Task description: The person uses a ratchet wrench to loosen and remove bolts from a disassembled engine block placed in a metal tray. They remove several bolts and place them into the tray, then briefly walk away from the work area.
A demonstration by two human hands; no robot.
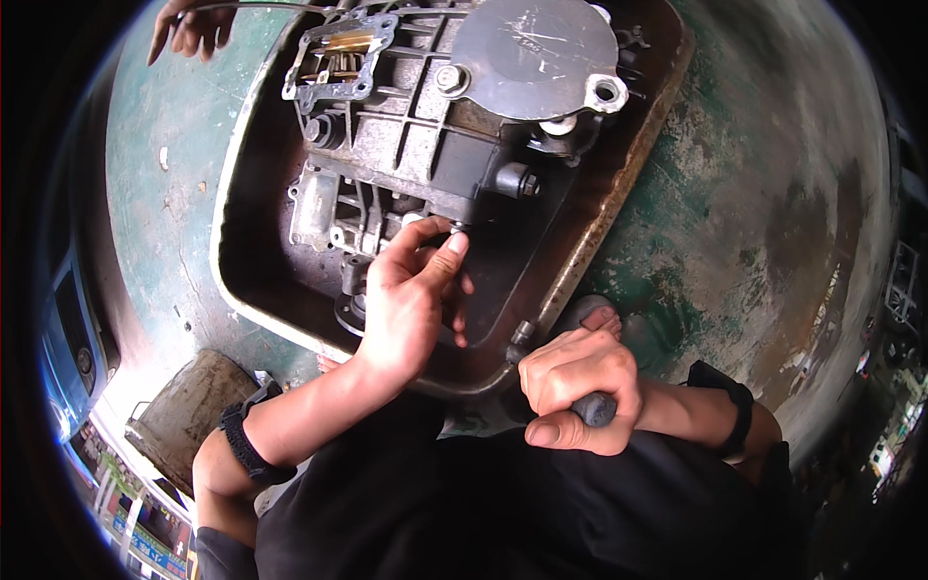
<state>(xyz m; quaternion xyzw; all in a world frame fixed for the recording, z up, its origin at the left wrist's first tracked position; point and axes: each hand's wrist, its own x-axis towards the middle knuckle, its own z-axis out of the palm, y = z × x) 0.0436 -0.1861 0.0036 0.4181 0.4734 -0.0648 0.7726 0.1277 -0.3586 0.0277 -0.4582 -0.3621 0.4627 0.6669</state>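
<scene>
A grey metal gearbox housing (401, 135) lies in a dark, oily tray (224, 253) with a pale rim. My left hand (406, 300) reaches over the tray, its thumb and forefinger pinched on a small bolt (458, 228) at the housing's near edge. How far the bolt sits in its hole cannot be made out. By the tray's near right corner my right hand (585, 382) is closed around a socket wrench (594, 410). The wrench's dark handle end shows below my fingers. Its socket head sticks out beyond my knuckles, apart from the housing.
A round cover plate (536, 53) tops the housing, near an open flanged port (340, 60). Another person's hand (193, 31) hangs at the upper left, by a thin dark rod or cable. A dirty bucket (198, 416) lies left of me on the worn green floor (159, 261).
</scene>
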